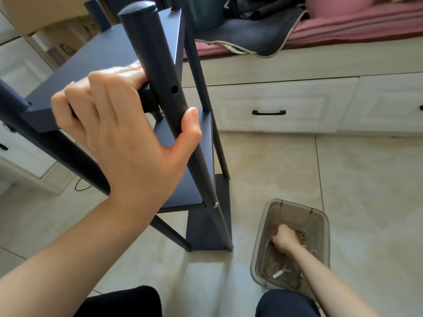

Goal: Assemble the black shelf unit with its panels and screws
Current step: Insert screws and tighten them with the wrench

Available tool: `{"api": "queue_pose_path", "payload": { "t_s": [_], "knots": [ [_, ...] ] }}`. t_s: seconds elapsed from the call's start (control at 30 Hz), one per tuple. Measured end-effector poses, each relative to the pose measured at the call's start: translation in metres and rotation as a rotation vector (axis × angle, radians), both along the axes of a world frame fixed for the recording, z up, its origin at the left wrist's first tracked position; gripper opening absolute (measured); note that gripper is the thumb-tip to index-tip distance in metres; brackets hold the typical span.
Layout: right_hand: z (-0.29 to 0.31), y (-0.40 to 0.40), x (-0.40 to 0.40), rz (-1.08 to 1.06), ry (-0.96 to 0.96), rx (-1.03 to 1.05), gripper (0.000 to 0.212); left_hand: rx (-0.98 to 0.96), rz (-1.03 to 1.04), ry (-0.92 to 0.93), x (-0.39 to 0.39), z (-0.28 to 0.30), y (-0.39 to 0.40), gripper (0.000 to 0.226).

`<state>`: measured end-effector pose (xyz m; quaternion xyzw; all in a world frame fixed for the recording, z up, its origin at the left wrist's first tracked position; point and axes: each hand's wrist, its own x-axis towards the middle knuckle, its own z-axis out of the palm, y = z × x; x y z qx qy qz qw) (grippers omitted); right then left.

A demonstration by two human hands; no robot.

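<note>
Clear tub holding screws, right hand inside

We see a black shelf unit whose flat panels read dark blue-grey in the light, with a small silver screw low on its front pole. At the lower right, a smoky grey translucent box holds silver hardware. The floor tiles are pale beige with faint mottling. Cream-white drawers carry a black handle. At the upper right lie a pink cover and a dark grey mat edged in pale trim.
</note>
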<state>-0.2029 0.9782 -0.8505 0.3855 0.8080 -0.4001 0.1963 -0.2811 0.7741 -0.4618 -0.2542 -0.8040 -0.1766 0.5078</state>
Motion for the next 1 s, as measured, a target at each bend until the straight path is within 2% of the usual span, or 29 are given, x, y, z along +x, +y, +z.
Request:
{"api": "queue_pose_path", "payload": {
  "t_s": [0.13, 0.23, 0.33, 0.6, 0.83, 1.0],
  "knots": [
    [0.005, -0.019, -0.012, -0.014, 0.070, -0.098, 0.003, 0.028, -0.012, 0.000, 0.001, 0.000, 0.001, 0.051],
    [0.006, -0.036, -0.019, -0.124, 0.106, -0.278, 0.020, 0.019, -0.010, -0.017, 0.001, 0.001, 0.001, 0.051],
    [0.004, -0.051, -0.025, -0.154, 0.105, -0.380, 0.025, 0.002, -0.007, -0.021, 0.001, 0.001, 0.001, 0.052],
    [0.010, -0.056, -0.030, -0.033, 0.158, -0.321, 0.019, -0.007, -0.023, -0.020, -0.001, 0.000, -0.002, 0.064],
    [0.100, -0.039, -0.020, 0.115, 0.299, -0.204, 0.006, -0.017, -0.007, -0.040, 0.002, 0.002, -0.005, 0.059],
    [0.190, -0.045, -0.006, 0.154, 0.452, -0.087, 0.006, -0.052, -0.021, -0.188, 0.011, 0.009, -0.009, 0.061]
  ]
}}
